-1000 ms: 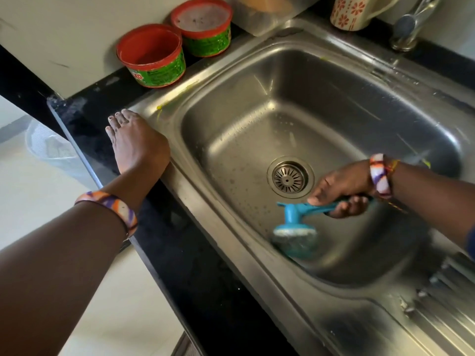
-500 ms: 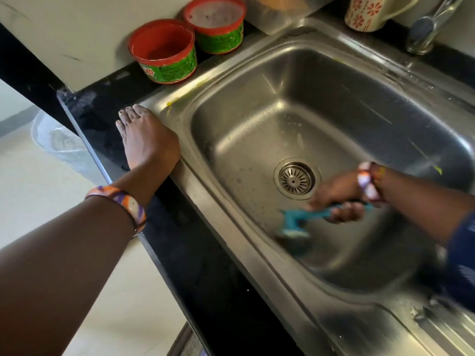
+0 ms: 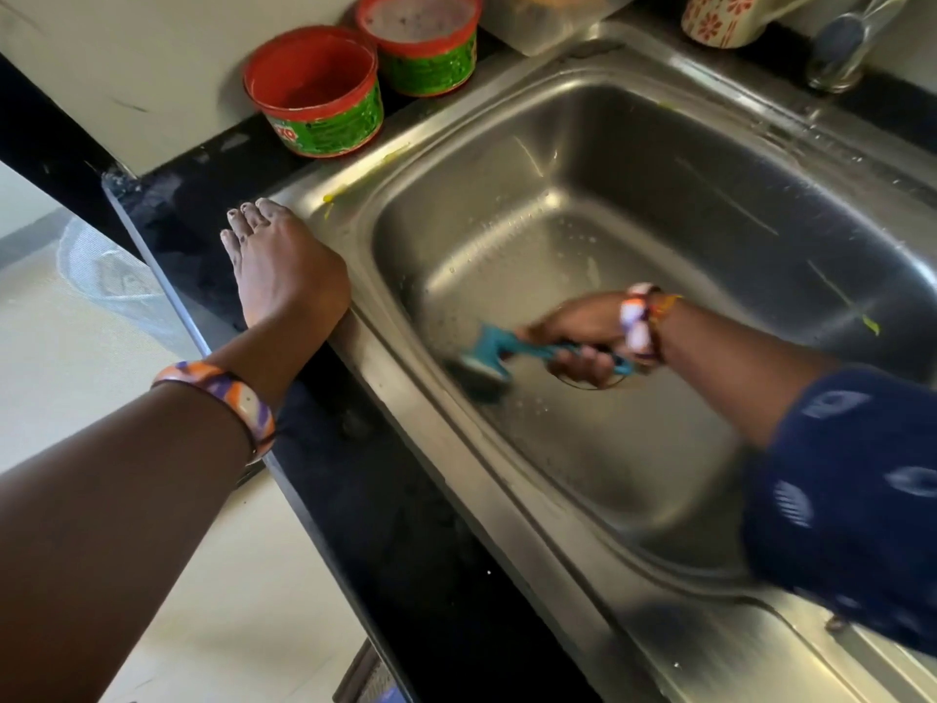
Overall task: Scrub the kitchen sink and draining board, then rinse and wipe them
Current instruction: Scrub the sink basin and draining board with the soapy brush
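Observation:
The stainless steel sink (image 3: 634, 195) fills the middle and right of the head view. Down in the basin, my right hand (image 3: 578, 337) grips the handle of a blue scrubbing brush (image 3: 487, 355), whose head presses the basin floor near the left wall. The hand and arm hide most of the drain. My left hand (image 3: 279, 266) rests flat, fingers straight, on the black counter beside the sink's left rim. The draining board (image 3: 750, 652) shows at the lower right, partly behind my blue sleeve.
Two red-rimmed green tubs (image 3: 319, 93) stand on the counter behind the sink, a patterned mug (image 3: 720, 17) and the tap base (image 3: 841, 48) at the far right. Yellow smears mark the sink rim (image 3: 365, 170). The black counter edge (image 3: 284, 474) drops to the floor on the left.
My right hand has swept the brush leftward across the basin floor, from in front of the drain to the left wall. The left hand stays planted on the counter.

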{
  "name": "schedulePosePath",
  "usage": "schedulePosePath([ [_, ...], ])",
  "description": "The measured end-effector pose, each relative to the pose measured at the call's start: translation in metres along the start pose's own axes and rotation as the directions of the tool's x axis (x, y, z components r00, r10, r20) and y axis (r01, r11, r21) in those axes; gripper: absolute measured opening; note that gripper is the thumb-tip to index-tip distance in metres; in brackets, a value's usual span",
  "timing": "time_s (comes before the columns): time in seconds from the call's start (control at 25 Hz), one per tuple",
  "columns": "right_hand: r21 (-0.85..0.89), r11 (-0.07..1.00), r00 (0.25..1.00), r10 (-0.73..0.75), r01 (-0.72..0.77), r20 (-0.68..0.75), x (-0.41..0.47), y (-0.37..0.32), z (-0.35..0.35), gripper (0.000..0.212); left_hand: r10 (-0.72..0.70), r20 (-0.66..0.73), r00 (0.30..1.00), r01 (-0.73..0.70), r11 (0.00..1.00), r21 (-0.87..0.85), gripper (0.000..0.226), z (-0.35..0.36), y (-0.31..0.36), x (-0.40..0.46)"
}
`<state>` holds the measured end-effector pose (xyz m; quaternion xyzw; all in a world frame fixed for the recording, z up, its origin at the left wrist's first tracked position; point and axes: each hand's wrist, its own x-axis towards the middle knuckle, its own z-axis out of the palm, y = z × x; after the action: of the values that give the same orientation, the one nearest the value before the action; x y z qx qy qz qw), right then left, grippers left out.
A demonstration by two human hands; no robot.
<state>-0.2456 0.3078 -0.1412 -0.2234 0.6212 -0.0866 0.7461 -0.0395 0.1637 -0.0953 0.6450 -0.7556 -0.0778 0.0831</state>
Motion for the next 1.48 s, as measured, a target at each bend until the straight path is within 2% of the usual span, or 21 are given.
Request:
schedulePosePath([
  [0.08, -0.248, 0.938, 0.946, 0.285, -0.242, 0.156, -0.026, 0.044, -0.015, 0.038, 0.003, 0.0, 1.0, -0.003, 1.0, 0.003, 0.06, 0.001, 0.0, 0.0],
  [0.16, -0.351, 0.892, 0.889, 0.383, -0.285, 0.252, -0.043, 0.067, -0.021, 0.039, 0.001, -0.002, 1.0, -0.001, 1.0, 0.009, 0.059, 0.002, 0.0, -0.001],
  [0.24, -0.3, 0.933, 0.952, 0.257, -0.199, 0.167, -0.043, 0.054, -0.013, 0.032, 0.002, 0.003, 1.0, -0.002, 1.0, 0.007, 0.06, 0.001, 0.0, -0.001],
  [0.32, -0.128, 0.992, 1.0, 0.0, 0.001, 0.005, -0.025, 0.019, 0.002, 0.038, 0.004, 0.014, 1.0, -0.004, 1.0, -0.004, 0.061, 0.0, 0.001, -0.001],
  [0.4, 0.156, 0.962, 0.972, -0.212, 0.226, -0.101, -0.002, -0.02, 0.014, 0.03, 0.007, 0.017, 1.0, -0.007, 1.0, -0.002, 0.061, 0.0, 0.0, -0.002],
  [0.48, 0.314, 0.898, 0.95, -0.269, 0.307, -0.16, 0.012, -0.037, 0.021, 0.026, 0.015, 0.013, 1.0, -0.015, 1.0, 0.002, 0.062, 0.0, 0.0, -0.001],
  [0.56, 0.273, 0.935, 0.974, -0.205, 0.225, -0.099, 0.007, -0.019, 0.018, 0.027, 0.022, 0.011, 1.0, -0.022, 1.0, -0.001, 0.062, 0.0, -0.001, -0.002],
  [0.64, 0.179, 0.982, 0.996, -0.063, 0.05, 0.066, -0.013, 0.025, 0.003, 0.027, 0.024, 0.017, 1.0, -0.024, 1.0, -0.013, 0.061, 0.0, -0.001, -0.002],
  [0.76, -0.055, 0.99, 0.949, 0.144, -0.133, 0.28, -0.044, 0.075, -0.023, 0.046, 0.023, 0.023, 0.999, -0.022, 1.0, -0.009, 0.061, 0.0, 0.0, -0.004],
  [0.8, -0.122, 0.98, 0.945, 0.183, -0.154, 0.271, -0.046, 0.076, -0.026, 0.054, 0.024, 0.027, 0.999, -0.024, 1.0, -0.008, 0.062, 0.0, 0.0, -0.004],
  [0.84, -0.159, 0.974, 0.964, 0.19, -0.161, 0.187, -0.043, 0.07, -0.026, 0.062, 0.026, 0.029, 0.999, -0.026, 1.0, -0.01, 0.062, 0.0, 0.0, -0.004],
  [0.92, -0.189, 0.979, 0.997, 0.083, -0.08, 0.004, -0.028, 0.032, -0.011, 0.051, 0.027, 0.034, 0.999, -0.026, 1.0, -0.015, 0.062, 0.0, 0.0, -0.005],
  [1.0, -0.098, 0.988, 0.988, -0.127, 0.118, -0.085, -0.004, -0.02, 0.005, 0.035, 0.023, 0.033, 0.999, -0.023, 1.0, -0.016, 0.063, 0.001, 0.0, -0.004],
  [1.08, 0.044, 0.98, 0.964, -0.182, 0.194, -0.193, 0.017, -0.055, 0.007, 0.028, 0.023, 0.033, 0.999, -0.022, 1.0, -0.013, 0.063, 0.001, 0.0, -0.004],
  [1.12, 0.036, 0.987, 0.964, -0.146, 0.158, -0.22, 0.022, -0.058, 0.009, 0.025, 0.027, 0.035, 0.999, -0.026, 1.0, -0.011, 0.063, 0.001, 0.001, -0.004],
  [1.2, -0.126, 0.991, 0.982, 0.023, -0.047, -0.19, 0.019, -0.034, 0.006, 0.033, 0.032, 0.043, 0.999, -0.032, 0.999, -0.013, 0.064, 0.0, 0.0, -0.004],
  [1.28, -0.338, 0.896, 0.958, 0.271, -0.287, -0.095, -0.003, 0.004, 0.001, 0.034, 0.03, 0.052, 0.998, -0.029, 0.999, -0.015, 0.064, 0.0, 0.001, -0.005],
  [1.36, -0.453, 0.796, 0.893, 0.449, -0.401, -0.001, -0.034, 0.031, 0.0, 0.022, 0.036, 0.057, 0.998, -0.035, 0.999, -0.025, 0.064, -0.001, 0.001, -0.004],
  [1.4, -0.436, 0.805, 0.885, 0.464, -0.403, 0.039, -0.05, 0.033, 0.006, 0.021, 0.039, 0.062, 0.997, -0.037, 0.999, -0.029, 0.064, -0.001, 0.001, -0.005],
  [1.44, -0.402, 0.846, 0.919, 0.393, -0.35, 0.026, -0.065, 0.025, 0.018, 0.021, 0.038, 0.062, 0.997, -0.037, 0.999, -0.031, 0.064, -0.001, 0.001, -0.006],
  [1.48, -0.346, 0.913, 0.976, 0.208, -0.218, -0.065, -0.068, 0.016, 0.026, 0.021, 0.037, 0.058, 0.998, -0.035, 0.999, -0.028, 0.063, -0.001, 0.002, -0.006],
])
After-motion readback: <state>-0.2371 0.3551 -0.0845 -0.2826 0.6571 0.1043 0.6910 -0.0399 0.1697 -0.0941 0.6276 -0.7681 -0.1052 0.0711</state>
